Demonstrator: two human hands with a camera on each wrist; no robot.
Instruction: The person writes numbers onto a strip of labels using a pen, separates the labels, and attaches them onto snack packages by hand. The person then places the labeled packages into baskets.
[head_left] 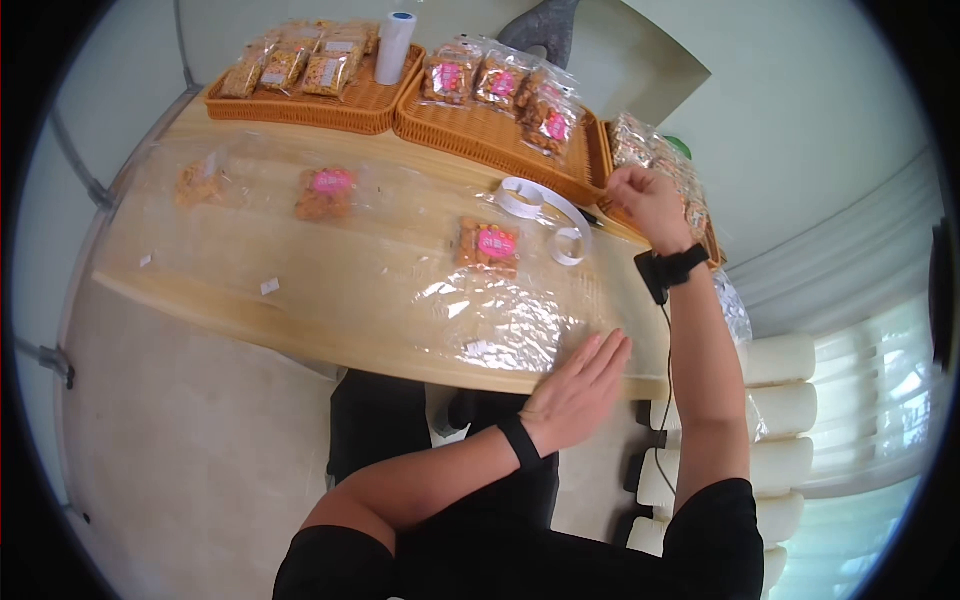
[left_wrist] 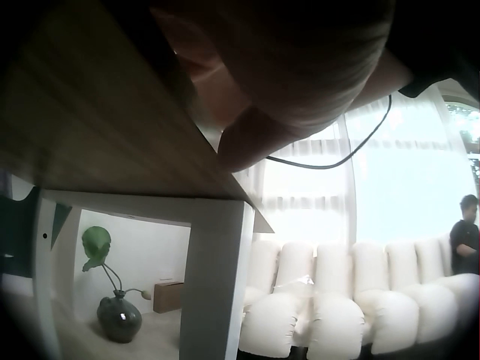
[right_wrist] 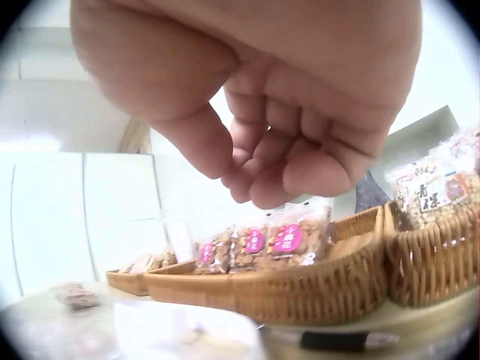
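In the head view my left hand [head_left: 580,392] lies with straight fingers at the table's front edge, fingertips at a shiny sheet of clear plastic [head_left: 510,322]. Just beyond that sheet is a clear bag of small fried dough twists [head_left: 488,248] with a pink label. My right hand [head_left: 652,205] is raised near the right end of the middle basket. Its fingers curl in and the thumb tip meets them; the right wrist view shows nothing between them. A white strip of labels [head_left: 572,212], partly rolled, lies to its left on the table.
Three wicker baskets line the back: one [head_left: 300,115] with snack packs and a white roll [head_left: 396,48], one [head_left: 490,145] with pink-labelled bags, one [right_wrist: 435,262] with grain packs. Two more bags [head_left: 325,193] [head_left: 200,182] lie left. A pen [right_wrist: 337,341] lies before the baskets.
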